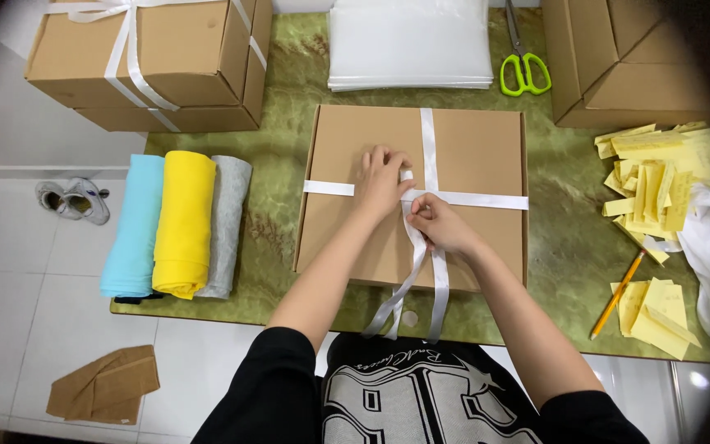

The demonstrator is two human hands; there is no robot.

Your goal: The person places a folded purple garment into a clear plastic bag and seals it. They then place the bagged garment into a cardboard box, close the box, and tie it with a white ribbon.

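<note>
Two bare hands at work over a green marbled desk (569, 238). Largest on it: a flat brown cardboard box (478, 156), lying near the front edge, crossed lengthwise and sideways by a white ribbon (429, 140). Left hand (384, 181) pressed down on the lid where the bands cross, fingers (378, 158) bent and pinching the ribbon there. Right hand (441, 224) just beside it, touching it, fingers clenched around a ribbon strand below the crossing. Two loose ribbon tails hanging over the box's near side and past the desk edge.

Behind on the left, a taller brown box (182, 57) already bound with white ribbon; behind on the right, more plain cardboard boxes (618, 66). Between them, a stack of white sheets (408, 41). Left of the flat box, three rolled cloths side by side: blue (133, 226), yellow (184, 222), grey (228, 222). At right, heaps of yellow paper slips (647, 185). Then green-handled scissors (524, 70) and an orange pencil (616, 294).
</note>
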